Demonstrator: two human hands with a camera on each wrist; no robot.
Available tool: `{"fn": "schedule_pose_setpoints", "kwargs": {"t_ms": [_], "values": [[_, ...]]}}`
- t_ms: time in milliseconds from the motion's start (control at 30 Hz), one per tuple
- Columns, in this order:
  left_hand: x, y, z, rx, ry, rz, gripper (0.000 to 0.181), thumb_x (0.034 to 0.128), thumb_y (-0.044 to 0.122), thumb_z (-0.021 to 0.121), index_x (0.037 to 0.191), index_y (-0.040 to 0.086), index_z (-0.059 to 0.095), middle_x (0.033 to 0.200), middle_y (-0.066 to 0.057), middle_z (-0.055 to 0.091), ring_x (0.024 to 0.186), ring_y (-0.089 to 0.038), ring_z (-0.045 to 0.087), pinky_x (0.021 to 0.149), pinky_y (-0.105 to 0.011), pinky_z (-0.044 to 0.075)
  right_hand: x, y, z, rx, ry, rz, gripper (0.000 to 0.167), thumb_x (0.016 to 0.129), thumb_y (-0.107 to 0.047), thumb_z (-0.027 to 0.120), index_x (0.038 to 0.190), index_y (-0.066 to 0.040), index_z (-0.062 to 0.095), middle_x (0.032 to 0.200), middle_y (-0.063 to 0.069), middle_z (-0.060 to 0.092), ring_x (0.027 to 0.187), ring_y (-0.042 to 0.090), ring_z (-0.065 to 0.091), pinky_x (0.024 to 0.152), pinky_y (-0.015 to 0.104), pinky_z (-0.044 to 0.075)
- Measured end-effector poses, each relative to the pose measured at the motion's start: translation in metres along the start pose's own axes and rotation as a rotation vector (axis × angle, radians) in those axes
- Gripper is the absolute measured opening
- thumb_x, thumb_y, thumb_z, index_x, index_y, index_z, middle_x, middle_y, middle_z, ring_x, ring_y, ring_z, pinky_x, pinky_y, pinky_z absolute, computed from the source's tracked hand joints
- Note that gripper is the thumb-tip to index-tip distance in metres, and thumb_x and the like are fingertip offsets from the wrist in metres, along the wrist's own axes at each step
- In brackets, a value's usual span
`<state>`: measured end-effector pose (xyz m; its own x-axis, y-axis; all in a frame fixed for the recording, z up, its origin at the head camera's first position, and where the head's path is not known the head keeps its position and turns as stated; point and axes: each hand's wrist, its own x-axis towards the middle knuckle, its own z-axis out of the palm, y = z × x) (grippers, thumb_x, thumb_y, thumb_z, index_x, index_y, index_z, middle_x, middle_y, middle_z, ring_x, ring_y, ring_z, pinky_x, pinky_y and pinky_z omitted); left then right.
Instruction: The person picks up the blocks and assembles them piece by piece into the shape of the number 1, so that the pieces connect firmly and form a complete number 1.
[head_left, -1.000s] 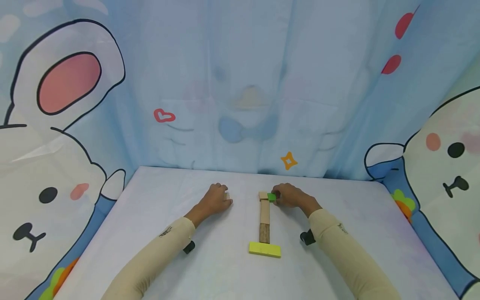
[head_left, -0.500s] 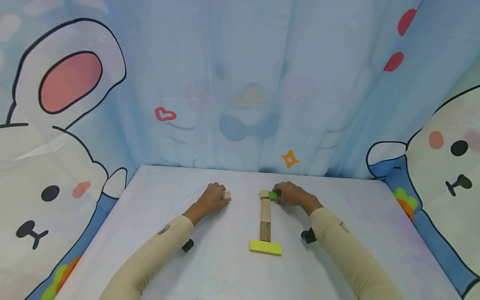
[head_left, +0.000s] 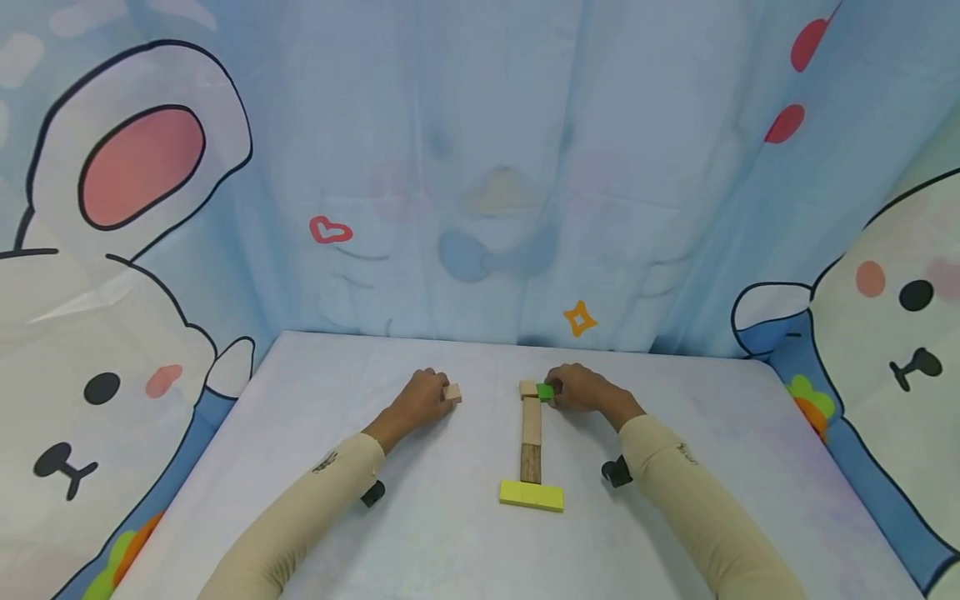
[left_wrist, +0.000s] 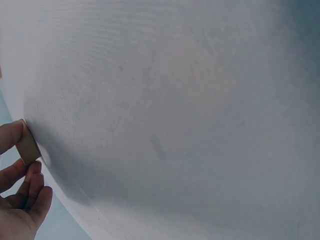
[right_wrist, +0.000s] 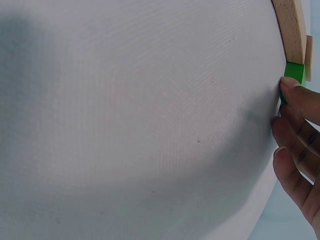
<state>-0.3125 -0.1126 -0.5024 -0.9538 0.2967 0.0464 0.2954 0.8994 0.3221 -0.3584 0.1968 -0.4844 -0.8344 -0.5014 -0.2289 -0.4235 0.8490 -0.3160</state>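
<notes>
My left hand (head_left: 422, 398) pinches a small plain wooden block (head_left: 452, 392) between thumb and fingers, close to the tabletop; the left wrist view shows the same block (left_wrist: 28, 145). On the right, the fingers of my right hand (head_left: 579, 388) grip a green block (head_left: 545, 392). That green block sits against a small plain wooden block (head_left: 528, 389) at the far end of a row. Running toward me from there are a long light wooden block (head_left: 531, 421), a darker brown block (head_left: 530, 463) and a yellow block (head_left: 531, 496) lying crosswise.
A white cloth covers the table (head_left: 450, 542). Behind it and at both sides hangs a blue printed curtain (head_left: 495, 167) with cartoon figures. Small dark cameras (head_left: 617, 472) are strapped at the wrists.
The small wooden block in my left hand has turned and shows more beyond the fingertips; that hand has shifted slightly left. My right hand stays at the green block.
</notes>
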Motion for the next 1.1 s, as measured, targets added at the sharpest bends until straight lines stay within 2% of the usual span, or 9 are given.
{"fn": "schedule_pose_setpoints", "kwargs": {"t_ms": [167, 467, 800, 1100], "values": [[-0.0014, -0.0005, -0.0004, -0.004, 0.002, 0.015, 0.037, 0.0924, 0.023, 0.073, 0.118, -0.004, 0.068, 0.097, -0.013, 0.067, 0.084, -0.018, 0.055, 0.076, -0.031, 0.049, -0.0012, -0.0008, 0.0007, 0.006, -0.003, 0.001, 0.03, 0.092, -0.015, 0.072, 0.119, -0.002, 0.067, 0.097, 0.003, 0.066, 0.09, 0.018, 0.057, 0.086, 0.041, 0.051], [-0.0033, -0.0019, 0.0033, -0.044, -0.014, -0.006, 0.036, 0.094, 0.024, 0.07, 0.118, -0.002, 0.068, 0.098, -0.011, 0.068, 0.083, -0.016, 0.055, 0.075, -0.03, 0.049, -0.0007, 0.0013, 0.0037, 0.0, -0.004, -0.003, 0.03, 0.092, -0.015, 0.073, 0.118, -0.003, 0.067, 0.098, 0.003, 0.066, 0.092, 0.018, 0.058, 0.087, 0.041, 0.051], [-0.0038, -0.0028, 0.0043, -0.033, 0.039, 0.027, 0.027, 0.093, 0.019, 0.07, 0.108, -0.004, 0.069, 0.089, -0.01, 0.067, 0.077, -0.015, 0.052, 0.07, -0.029, 0.046, 0.0007, 0.0015, 0.0022, 0.002, 0.005, -0.017, 0.029, 0.091, -0.015, 0.073, 0.117, -0.003, 0.068, 0.096, 0.003, 0.067, 0.09, 0.017, 0.058, 0.085, 0.04, 0.052], [-0.0044, -0.0029, 0.0032, -0.069, 0.036, 0.008, 0.028, 0.0912, 0.011, 0.067, 0.113, -0.006, 0.068, 0.093, -0.011, 0.068, 0.081, -0.017, 0.055, 0.074, -0.032, 0.049, -0.0001, -0.0006, 0.0001, 0.0, 0.007, -0.003, 0.031, 0.092, -0.015, 0.073, 0.119, -0.002, 0.067, 0.098, 0.004, 0.067, 0.091, 0.018, 0.058, 0.087, 0.041, 0.051]]}}
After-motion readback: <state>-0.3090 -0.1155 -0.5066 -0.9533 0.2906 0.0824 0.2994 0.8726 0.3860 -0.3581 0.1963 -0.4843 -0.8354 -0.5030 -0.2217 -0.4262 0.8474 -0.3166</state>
